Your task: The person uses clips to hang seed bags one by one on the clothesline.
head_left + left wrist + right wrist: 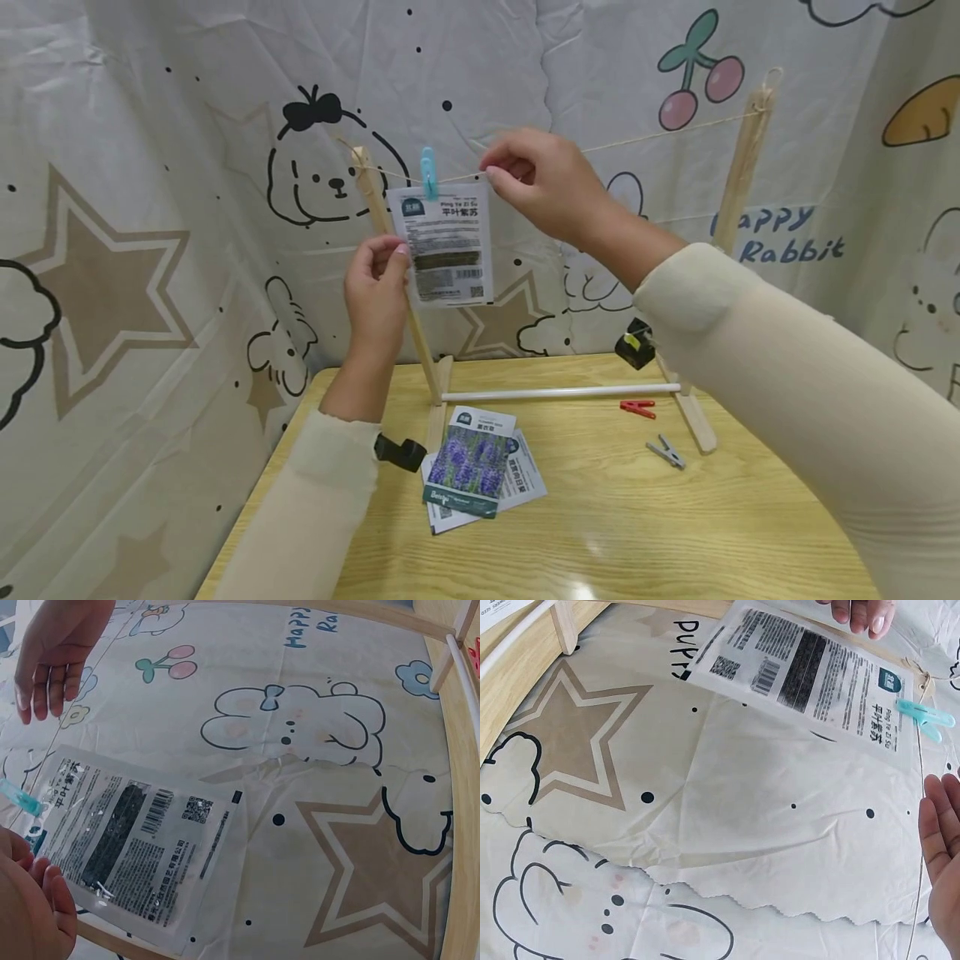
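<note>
A white seed packet [446, 250], printed side showing, hangs from a thin string [461, 177] by a light-blue clothespin [428, 173]. My left hand [378, 283] is at the packet's left edge, fingers loosely bent and fingertips close beside it. In the left wrist view, the same packet [139, 840] hangs beyond those fingers [52, 896]. My right hand [551, 187] is raised at the string, right of the clothespin. Its fingers [935, 832] look relaxed in the right wrist view, right by the string [919, 765].
A wooden frame with a left post [375, 196], a right post [738, 175] and a white crossbar [562, 392] stands on the table [600, 517]. Seed packets [472, 462] lie in a pile at front left. A red clothespin [637, 407] and a grey clothespin [666, 452] lie at right.
</note>
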Motion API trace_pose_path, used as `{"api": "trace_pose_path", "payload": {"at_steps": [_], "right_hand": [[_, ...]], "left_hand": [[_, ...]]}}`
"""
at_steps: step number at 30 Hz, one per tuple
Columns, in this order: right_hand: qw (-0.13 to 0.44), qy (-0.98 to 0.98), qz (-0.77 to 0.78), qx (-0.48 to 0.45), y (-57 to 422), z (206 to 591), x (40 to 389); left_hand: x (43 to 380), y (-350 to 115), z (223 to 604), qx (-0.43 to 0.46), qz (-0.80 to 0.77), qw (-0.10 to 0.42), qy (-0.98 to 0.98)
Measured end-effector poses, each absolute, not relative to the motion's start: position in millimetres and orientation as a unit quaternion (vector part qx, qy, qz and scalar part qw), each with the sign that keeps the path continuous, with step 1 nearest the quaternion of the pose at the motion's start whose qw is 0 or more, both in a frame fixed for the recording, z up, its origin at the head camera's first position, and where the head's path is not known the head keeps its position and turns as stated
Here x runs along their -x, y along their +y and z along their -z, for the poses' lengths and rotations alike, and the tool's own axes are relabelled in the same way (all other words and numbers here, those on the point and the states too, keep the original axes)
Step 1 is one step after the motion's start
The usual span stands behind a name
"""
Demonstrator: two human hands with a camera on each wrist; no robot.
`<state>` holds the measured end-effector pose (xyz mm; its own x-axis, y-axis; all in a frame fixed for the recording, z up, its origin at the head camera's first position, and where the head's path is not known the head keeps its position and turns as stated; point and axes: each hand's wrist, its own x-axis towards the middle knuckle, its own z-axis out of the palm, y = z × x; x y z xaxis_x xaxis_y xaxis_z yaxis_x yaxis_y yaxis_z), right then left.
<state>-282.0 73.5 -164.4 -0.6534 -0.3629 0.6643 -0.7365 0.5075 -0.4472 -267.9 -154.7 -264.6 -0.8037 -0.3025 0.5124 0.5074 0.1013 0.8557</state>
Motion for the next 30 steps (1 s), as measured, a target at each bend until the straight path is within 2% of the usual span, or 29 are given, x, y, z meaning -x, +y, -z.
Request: {"api": "trace_pose_path", "payload": {"at_steps": [30], "right_hand": [[0.232, -0.832, -0.392, -0.315, 103, 192, 279]], "left_hand": [[265, -152, 279, 0.074, 0.653, 0.290, -0.696]]}}
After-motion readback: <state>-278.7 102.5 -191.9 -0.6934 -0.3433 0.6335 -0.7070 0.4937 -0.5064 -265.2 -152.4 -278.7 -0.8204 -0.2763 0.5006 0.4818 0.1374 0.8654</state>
